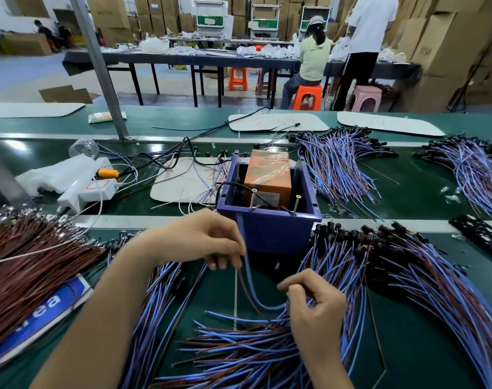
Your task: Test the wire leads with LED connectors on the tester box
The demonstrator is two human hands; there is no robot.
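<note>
Pinched in both hands, held apart, left hand [199, 240] above right hand [317, 304]: one blue-and-brown wire lead [249, 282], curving near-to-far, far end just short of the tester box [272, 234], nearest the left hand.

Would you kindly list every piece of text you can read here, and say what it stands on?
"ea": the end of a cut-off word, on the blue sign.
Label on the orange box: too small to read.
Red scribble on the white board: illegible.
Print on the cartons: blurred.

Orange stool [237, 73], perhaps power strip [84, 193]
</note>
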